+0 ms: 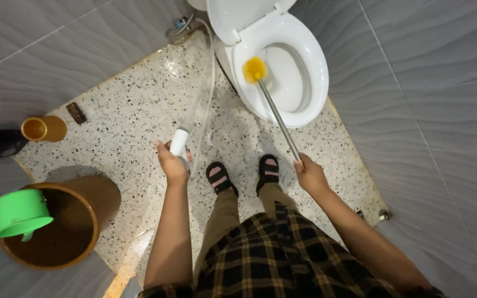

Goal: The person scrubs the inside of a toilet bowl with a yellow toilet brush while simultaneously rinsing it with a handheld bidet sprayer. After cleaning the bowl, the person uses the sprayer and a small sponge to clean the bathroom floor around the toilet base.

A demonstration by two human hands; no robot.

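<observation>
Toilet brush (255,69) in bowl, right hand (310,175) gripping handle, left hand (172,165) grasping white sprayer (179,142)

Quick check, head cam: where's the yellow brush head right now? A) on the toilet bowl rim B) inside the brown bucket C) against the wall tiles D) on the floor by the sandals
A: the yellow brush head rests on the near rim of the white toilet bowl, at the end of the metal handle held in the right hand; the left hand holds a white spray nozzle.

Yellow-headed toilet brush (271,105) slants into bowl; white sprayer (179,142), probably upright
</observation>
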